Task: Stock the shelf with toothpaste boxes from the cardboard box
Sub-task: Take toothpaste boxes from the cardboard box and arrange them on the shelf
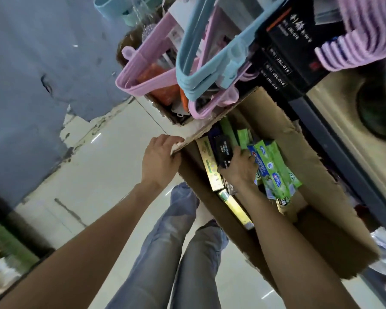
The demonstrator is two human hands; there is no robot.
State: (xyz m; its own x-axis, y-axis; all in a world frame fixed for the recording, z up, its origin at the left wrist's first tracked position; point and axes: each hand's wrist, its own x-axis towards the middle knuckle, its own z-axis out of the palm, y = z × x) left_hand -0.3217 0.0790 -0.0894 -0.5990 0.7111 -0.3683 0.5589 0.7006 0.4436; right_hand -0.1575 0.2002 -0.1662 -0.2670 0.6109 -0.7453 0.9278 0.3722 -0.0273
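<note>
Standing on a pale tiled floor (103,166), an open carton (316,170) with torn brown flaps holds the stock. Beside it, at its far side, sits a second carton (165,108) heaped with pink hangers (143,70) and blue hangers (201,70). Black boxes (283,63) with white lettering stand stacked just behind the open carton; more pink hangers lie on top of them.

Toothpaste boxes (274,170) lie jumbled inside the open carton: green-and-blue ones to the right, a cream one (210,166) along the left wall, a yellow one (234,206) nearer the person, a black one (223,150) in the middle.

Legs in grey-blue jeans (176,241) show below, between both forearms.

Left hand (161,157): fingers curled over the edge of the carton's near-left flap, gripping it.

Right hand (239,168): down inside the carton, fingers wrapped round the black box, touching the green-and-blue boxes alongside.

Left edge of view: blurred green goods (7,244), kind not discernible.
</note>
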